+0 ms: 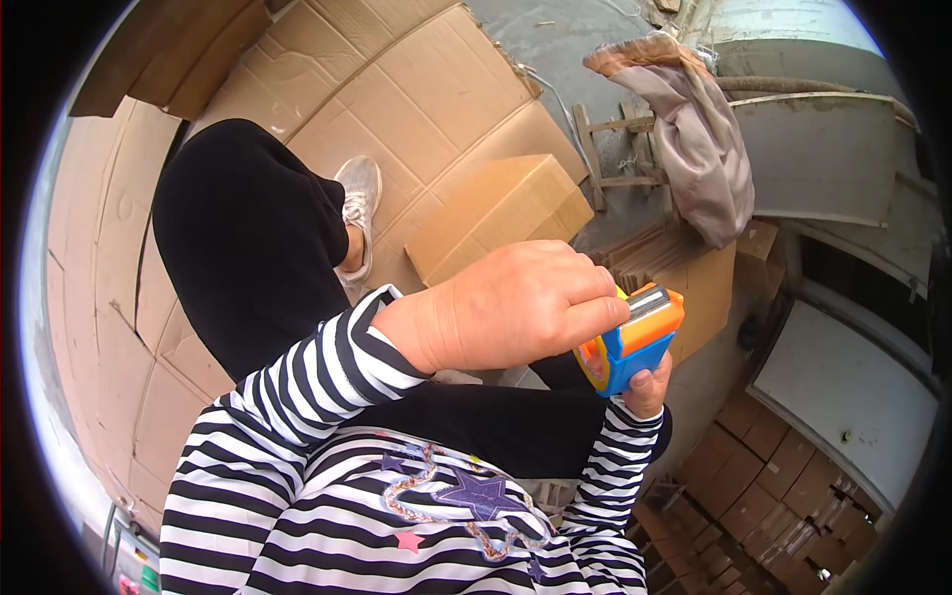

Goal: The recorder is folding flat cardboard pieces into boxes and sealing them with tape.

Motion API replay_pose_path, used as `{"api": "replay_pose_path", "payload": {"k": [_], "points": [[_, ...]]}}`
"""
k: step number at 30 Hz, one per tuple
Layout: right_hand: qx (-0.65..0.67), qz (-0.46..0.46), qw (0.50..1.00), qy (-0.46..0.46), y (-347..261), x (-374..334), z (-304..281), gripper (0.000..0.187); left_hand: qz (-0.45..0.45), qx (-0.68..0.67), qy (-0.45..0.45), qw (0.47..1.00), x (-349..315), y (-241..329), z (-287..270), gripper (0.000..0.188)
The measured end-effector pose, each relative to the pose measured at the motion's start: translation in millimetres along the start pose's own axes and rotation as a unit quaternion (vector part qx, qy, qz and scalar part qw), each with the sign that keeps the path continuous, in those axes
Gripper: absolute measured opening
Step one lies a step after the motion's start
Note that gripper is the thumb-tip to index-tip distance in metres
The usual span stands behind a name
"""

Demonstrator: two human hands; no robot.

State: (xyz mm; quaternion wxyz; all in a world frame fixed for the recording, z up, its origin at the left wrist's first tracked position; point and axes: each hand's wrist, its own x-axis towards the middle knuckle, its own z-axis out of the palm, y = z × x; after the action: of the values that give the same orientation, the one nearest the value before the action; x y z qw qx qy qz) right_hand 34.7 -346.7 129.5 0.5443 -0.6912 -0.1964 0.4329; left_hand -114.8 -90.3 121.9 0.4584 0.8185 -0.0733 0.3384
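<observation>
An orange and blue tape dispenser (635, 342) is held in front of my body, right of centre. My left hand (506, 302) reaches over it from the left in a black-and-white striped sleeve, its fingers pressed on the dispenser's top edge. My right hand (650, 387) grips the dispenser from underneath; only a few of its fingers and the striped cuff show. Most of the dispenser's body is hidden behind my left hand.
A closed cardboard box (501, 213) lies on flattened cardboard sheets (397, 89) covering the floor. My leg in black trousers (248, 238) ends in a pale shoe (359, 198). A cloth (694, 129) hangs over a wooden frame. Stacked cartons (773, 496) sit at lower right.
</observation>
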Motion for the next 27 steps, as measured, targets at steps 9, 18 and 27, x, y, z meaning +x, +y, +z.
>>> {"api": "replay_pose_path", "payload": {"k": [9, 18, 27], "points": [[0.024, 0.004, 1.000, -0.011, 6.3, -1.9, 0.5, 0.080, 0.050, 0.020, 0.045, 0.998, -1.4, -2.8, 11.2, 0.026], [0.015, -0.006, 1.000, -0.005, 4.4, 4.9, 5.8, 0.077, -0.342, -0.411, 0.152, 0.832, -9.4, 13.9, 31.4, 0.011], [-0.116, 0.011, 0.993, -0.009, -24.4, 19.2, 24.4, 0.047, -0.272, -0.007, 0.163, 0.948, -39.7, -1.9, 27.2, 0.024]]}}
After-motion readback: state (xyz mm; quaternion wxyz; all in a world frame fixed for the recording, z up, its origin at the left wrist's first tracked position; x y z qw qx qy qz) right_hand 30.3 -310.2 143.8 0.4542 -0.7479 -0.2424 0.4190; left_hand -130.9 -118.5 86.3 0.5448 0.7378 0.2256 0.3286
